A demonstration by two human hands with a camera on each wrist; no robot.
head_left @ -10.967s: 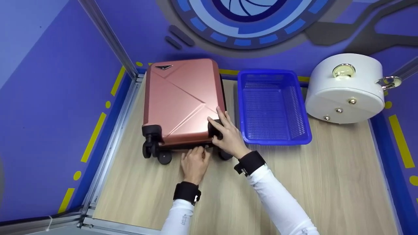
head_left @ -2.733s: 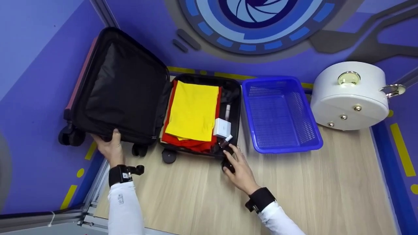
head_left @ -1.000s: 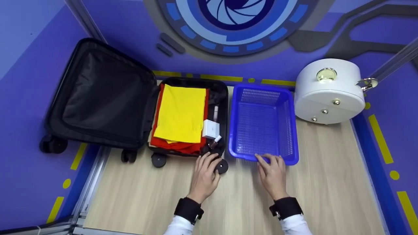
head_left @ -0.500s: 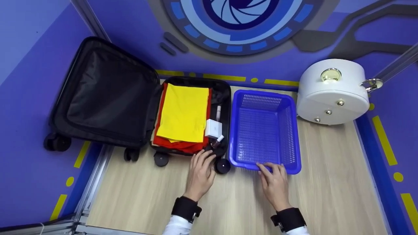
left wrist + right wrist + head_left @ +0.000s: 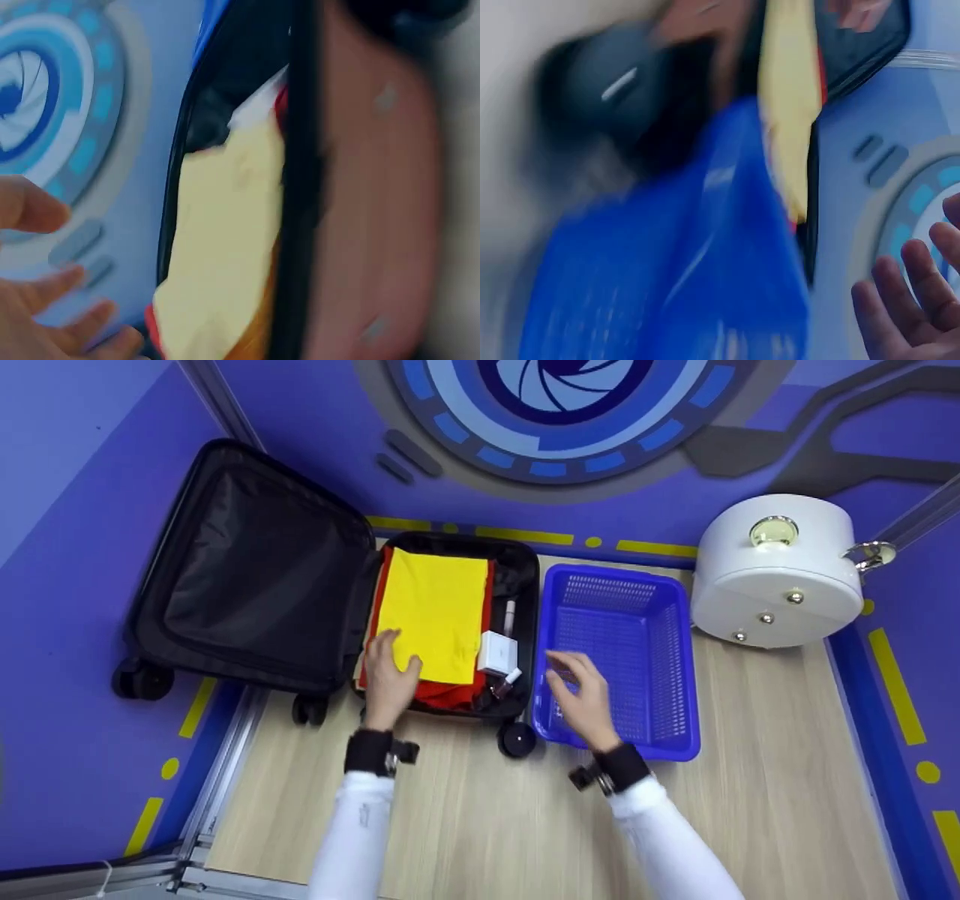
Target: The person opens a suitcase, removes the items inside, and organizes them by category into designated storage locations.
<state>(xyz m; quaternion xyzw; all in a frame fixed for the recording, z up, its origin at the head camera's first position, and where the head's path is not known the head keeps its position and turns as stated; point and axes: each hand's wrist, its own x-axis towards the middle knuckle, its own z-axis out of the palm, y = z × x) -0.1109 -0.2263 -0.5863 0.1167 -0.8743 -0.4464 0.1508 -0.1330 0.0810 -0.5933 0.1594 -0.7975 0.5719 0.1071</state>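
A pink hard-shell suitcase lies open, its black-lined lid [image 5: 255,585] tipped back to the left. Folded yellow cloth [image 5: 435,615] tops a red cloth [image 5: 442,695] in the suitcase base [image 5: 527,585]. Beside them sit a white box [image 5: 498,653], a slim tube [image 5: 509,617] and a small dark bottle with a white cap [image 5: 507,683]. My left hand [image 5: 390,682] is over the cloths' left front, fingers spread; contact cannot be told. My right hand [image 5: 586,701] hovers over the left side of the blue basket [image 5: 694,690], fingers loosely bent around nothing.
At the back right stands a white drum-shaped case [image 5: 780,562] with metal knobs and ring handles. Purple panel walls enclose the wooden tabletop [image 5: 780,780]. A suitcase wheel [image 5: 517,739] sticks out near the basket's front left corner.
The suitcase, closed at first, has been opened. The basket has come slightly toward me. My left hand left the suitcase's front edge for the cloths; my right let go of the basket rim and rose.
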